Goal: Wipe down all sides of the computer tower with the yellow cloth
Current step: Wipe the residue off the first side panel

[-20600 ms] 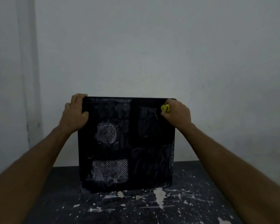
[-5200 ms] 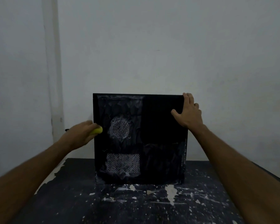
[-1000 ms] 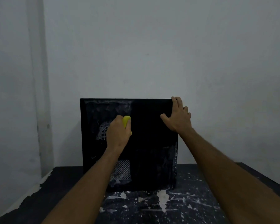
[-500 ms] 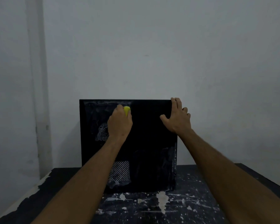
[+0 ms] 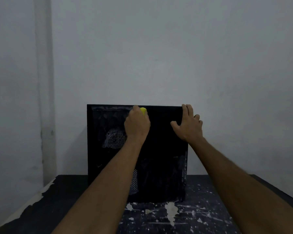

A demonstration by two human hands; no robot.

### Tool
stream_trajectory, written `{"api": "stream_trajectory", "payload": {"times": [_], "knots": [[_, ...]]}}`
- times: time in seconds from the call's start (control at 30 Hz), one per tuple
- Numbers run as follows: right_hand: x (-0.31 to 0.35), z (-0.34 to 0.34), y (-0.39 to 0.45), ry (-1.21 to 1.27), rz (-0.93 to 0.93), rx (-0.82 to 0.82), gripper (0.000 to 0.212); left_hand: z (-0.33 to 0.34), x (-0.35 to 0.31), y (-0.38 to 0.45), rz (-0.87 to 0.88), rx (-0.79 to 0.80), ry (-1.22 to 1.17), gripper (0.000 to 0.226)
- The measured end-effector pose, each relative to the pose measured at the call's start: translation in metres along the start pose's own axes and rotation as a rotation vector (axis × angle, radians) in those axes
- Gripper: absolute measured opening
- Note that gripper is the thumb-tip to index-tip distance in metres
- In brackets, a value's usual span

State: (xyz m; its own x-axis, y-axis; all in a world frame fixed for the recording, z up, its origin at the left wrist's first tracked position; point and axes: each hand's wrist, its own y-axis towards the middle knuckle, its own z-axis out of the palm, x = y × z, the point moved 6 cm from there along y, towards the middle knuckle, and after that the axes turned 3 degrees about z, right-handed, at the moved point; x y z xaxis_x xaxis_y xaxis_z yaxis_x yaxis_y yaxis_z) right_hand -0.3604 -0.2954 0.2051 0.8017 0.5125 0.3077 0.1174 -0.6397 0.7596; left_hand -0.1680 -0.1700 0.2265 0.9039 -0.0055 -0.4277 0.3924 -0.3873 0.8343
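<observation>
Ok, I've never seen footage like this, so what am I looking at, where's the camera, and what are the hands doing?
There is no machine here: these are a person's two bare arms, filmed by one camera worn on their head, looking forward and down. A black computer tower stands upright on a dark, paint-spattered table against a pale wall. The left hand grips a yellow cloth against the top of the facing panel. The right hand rests flat, fingers straight, at the tower's upper right corner, apparently steadying it.

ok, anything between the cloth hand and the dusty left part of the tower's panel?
Nothing visible. The left hand already holds the yellow cloth against the computer tower; the right hand braces the far edge.
</observation>
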Motion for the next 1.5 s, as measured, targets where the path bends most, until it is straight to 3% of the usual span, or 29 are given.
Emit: {"api": "stream_trajectory", "payload": {"times": [0.23,0.47,0.8,0.97,1.07,1.23,1.5], "knots": [[0.0,-0.001,-0.001,-0.004,-0.027,-0.022,0.086,-0.007,-0.002,0.015,0.319,0.077,0.282,0.033],[0.0,-0.001,-0.001,-0.013,-0.03,-0.029,0.088,-0.034,-0.003,0.057,0.619,0.375,0.425,0.035],[-0.001,-0.001,-0.002,-0.008,-0.037,-0.024,0.088,-0.052,-0.006,0.097,0.702,0.586,0.572,0.036],[0.0,0.0,-0.002,-0.015,-0.032,-0.016,0.089,-0.057,0.003,0.09,0.818,0.525,0.606,0.033],[0.001,-0.001,-0.001,-0.012,-0.025,-0.03,0.089,-0.05,-0.003,0.08,0.976,0.472,0.725,0.032],[0.003,0.0,-0.002,0.002,-0.019,-0.036,0.087,-0.033,-0.023,0.055,1.042,0.375,0.691,0.028],[0.001,-0.001,-0.001,-0.012,-0.039,-0.06,0.085,-0.053,0.004,0.073,0.796,0.379,0.59,0.036]]}}
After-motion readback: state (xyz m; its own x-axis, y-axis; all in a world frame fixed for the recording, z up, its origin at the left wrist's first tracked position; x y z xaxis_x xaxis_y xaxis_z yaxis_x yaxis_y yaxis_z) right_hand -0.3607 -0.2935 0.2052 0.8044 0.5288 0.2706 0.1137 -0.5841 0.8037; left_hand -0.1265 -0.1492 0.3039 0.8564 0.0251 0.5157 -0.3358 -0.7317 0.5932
